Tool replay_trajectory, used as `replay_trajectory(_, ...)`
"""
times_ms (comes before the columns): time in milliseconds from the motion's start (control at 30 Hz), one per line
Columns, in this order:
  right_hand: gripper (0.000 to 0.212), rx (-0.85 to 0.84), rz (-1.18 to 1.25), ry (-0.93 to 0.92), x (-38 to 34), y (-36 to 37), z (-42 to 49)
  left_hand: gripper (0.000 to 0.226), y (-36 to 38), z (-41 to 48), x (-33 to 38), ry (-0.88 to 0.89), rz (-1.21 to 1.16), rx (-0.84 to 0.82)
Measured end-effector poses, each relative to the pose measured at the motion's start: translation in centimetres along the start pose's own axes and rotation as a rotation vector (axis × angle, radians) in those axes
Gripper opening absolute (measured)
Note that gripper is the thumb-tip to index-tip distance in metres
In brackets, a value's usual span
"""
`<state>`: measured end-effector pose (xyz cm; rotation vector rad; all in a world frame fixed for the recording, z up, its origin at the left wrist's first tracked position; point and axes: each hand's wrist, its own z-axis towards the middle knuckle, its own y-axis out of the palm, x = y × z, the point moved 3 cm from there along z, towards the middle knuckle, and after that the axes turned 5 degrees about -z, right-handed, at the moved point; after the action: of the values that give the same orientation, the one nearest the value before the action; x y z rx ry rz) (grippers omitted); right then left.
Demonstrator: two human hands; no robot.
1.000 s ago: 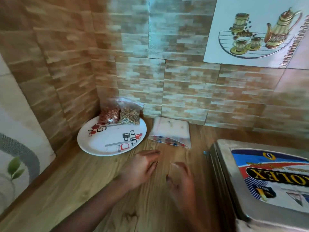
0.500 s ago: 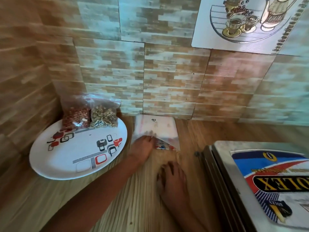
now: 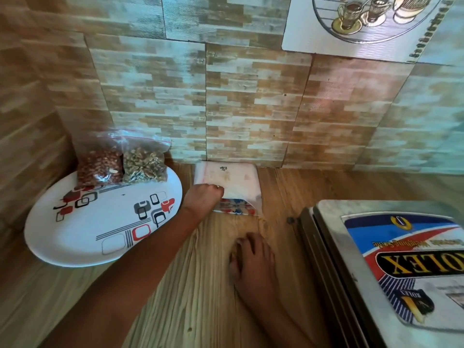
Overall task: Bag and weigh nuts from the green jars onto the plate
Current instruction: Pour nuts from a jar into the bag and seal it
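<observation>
A white plate (image 3: 82, 234) with red and grey squares lies at the left by the wall corner. On its far edge stand two filled clear bags: a bag of red-brown nuts (image 3: 99, 167) and a bag of pale nuts (image 3: 144, 165). A stack of empty plastic bags (image 3: 233, 175) lies against the back wall. My left hand (image 3: 203, 199) pinches the near edge of the top bag in that stack. My right hand (image 3: 253, 262) rests on the wooden counter, fingers loosely curled, holding nothing. No green jars are in view.
A metal weighing scale (image 3: 391, 267) with a printed label fills the right side. Tiled walls close off the back and left. Bare wooden counter (image 3: 200, 285) lies between the plate and the scale.
The view shifted left and down toward the counter. My left hand reached forward from the counter to the bag stack and closed on its top bag. My right hand stayed low on the counter.
</observation>
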<state>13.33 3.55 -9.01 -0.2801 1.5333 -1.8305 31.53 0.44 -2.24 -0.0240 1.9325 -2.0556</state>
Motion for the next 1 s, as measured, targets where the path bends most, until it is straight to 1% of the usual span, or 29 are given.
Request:
replay_trajectory(167,0.043,0.01,0.01,0.003,0.0,-0.1,0.0,0.018,0.0,-0.4,-0.3,-0.005,-0.112,0.024)
replay_trajectory(300,0.048,-0.008,0.026,-0.01,0.0,0.0,0.0,0.018,0.5,-0.9,-0.1,0.002,-0.155,0.084)
replay_trajectory(467,0.055,-0.055,0.068,-0.025,0.2,0.0,0.1,0.023,-0.4,-2.8,0.0,-0.041,-0.268,0.247)
replay_trajectory(500,0.058,-0.066,0.113,-0.008,0.3,0.0,0.1,0.023,-0.8,-3.2,0.0,-0.045,-0.314,0.295)
replay_trajectory(567,0.071,-0.069,0.252,0.074,0.3,-0.2,0.0,0.02,-1.8,-4.3,0.0,-0.014,-0.379,0.387)
replay_trajectory(600,0.075,-0.039,0.329,0.116,0.3,-0.4,-0.1,0.02,-2.4,-5.0,0.0,0.005,-0.399,0.443)
replay_trajectory(667,0.075,0.088,0.433,0.134,0.4,-0.8,-0.1,0.014,-3.3,-6.3,0.2,0.042,-0.425,0.531)
replay_trajectory(733,0.072,0.246,0.454,0.13,0.4,-1.7,-0.5,0.013,-4.7,-7.8,0.7,0.09,-0.474,0.547)
replay_trajectory(800,0.072,0.338,0.445,0.138,0.2,-2.9,-0.8,0.014,-6.2,-9.4,1.1,0.134,-0.534,0.516)
replay_trajectory(833,0.071,0.365,0.456,0.133,-0.1,-3.6,-0.9,0.015,-7.1,-10.0,1.4,0.167,-0.556,0.488)
replay_trajectory(867,0.065,0.392,0.472,0.104,-0.3,-4.5,-1.0,0.015,-7.9,-10.8,1.5,0.195,-0.574,0.462)
replay_trajectory(933,0.036,0.458,0.515,0.009,-0.7,-6.4,-1.1,0.011,-9.2,-12.0,1.5,0.202,-0.661,0.415)
replay_trajectory(967,0.021,0.484,0.556,-0.014,-0.7,-7.5,-1.2,0.011,-9.6,-12.5,1.3,0.174,-0.752,0.391)
replay_trajectory(1000,0.013,0.472,0.624,0.0,-0.7,-8.6,-1.3,0.015,-9.8,-13.1,1.0,0.122,-0.857,0.363)
